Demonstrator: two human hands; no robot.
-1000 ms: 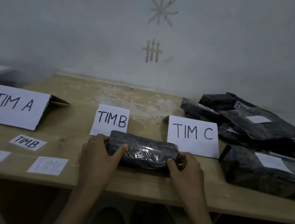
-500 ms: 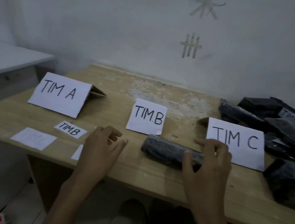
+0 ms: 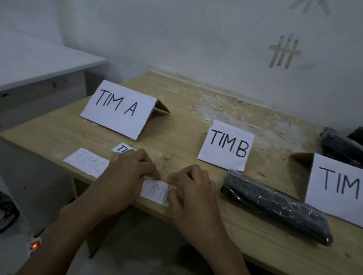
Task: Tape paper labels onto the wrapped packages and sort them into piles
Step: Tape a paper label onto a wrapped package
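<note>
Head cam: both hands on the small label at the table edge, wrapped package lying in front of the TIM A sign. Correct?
Wrong sign. Head view: the wrapped package lies in front of the TIM B sign, stretching toward the TIM C sign. The left hand and right hand are on the small label at the table edge, as stated.

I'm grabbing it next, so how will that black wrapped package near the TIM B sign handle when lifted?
The wrapped package looks long and flattish, so it probably won't roll. Its glossy film wrap may be slippery, so a grip around it seems safer. It lies straight, so likely stiff; weight can't be judged.
</note>
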